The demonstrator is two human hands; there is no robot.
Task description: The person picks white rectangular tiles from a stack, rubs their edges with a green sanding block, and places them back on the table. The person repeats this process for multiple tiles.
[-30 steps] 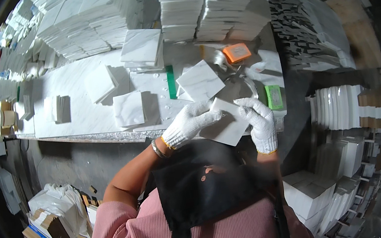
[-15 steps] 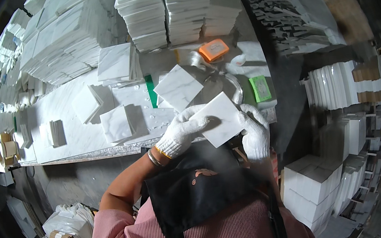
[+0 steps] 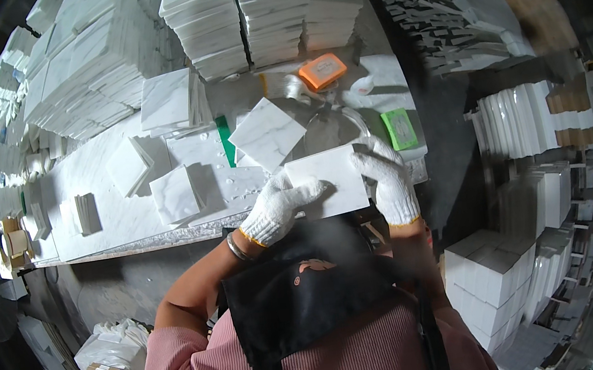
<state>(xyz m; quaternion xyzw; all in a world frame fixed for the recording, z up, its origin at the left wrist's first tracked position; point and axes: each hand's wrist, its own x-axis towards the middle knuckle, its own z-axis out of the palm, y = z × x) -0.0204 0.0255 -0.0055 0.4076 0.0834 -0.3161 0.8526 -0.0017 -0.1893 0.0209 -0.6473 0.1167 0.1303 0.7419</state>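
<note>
A square white marble tile (image 3: 333,176) is held up between my two gloved hands, just off the table's front edge. My left hand (image 3: 280,202), in a white knit glove, grips its left side with the thumb lying across the face. At the right edge my right hand (image 3: 384,177), gloved alike, pinches the tile; some of its fingers are hidden behind it. Beyond the held piece lies another grey-veined tile (image 3: 267,135), turned cornerwise on top of others. Close to my right hand is a lime-green block (image 3: 399,129).
Tall tile stacks (image 3: 201,29) line the table's back. Small tile groups (image 3: 175,195) stand on the left of the worktable (image 3: 107,228). An orange block (image 3: 323,71) and a green strip (image 3: 225,140) lie there too. White boxes (image 3: 484,272) are piled at lower right.
The held tile has turned from a cornerwise slant to nearly level, its far edge now straight across. My right hand has turned with it. The whole view has shifted slightly.
</note>
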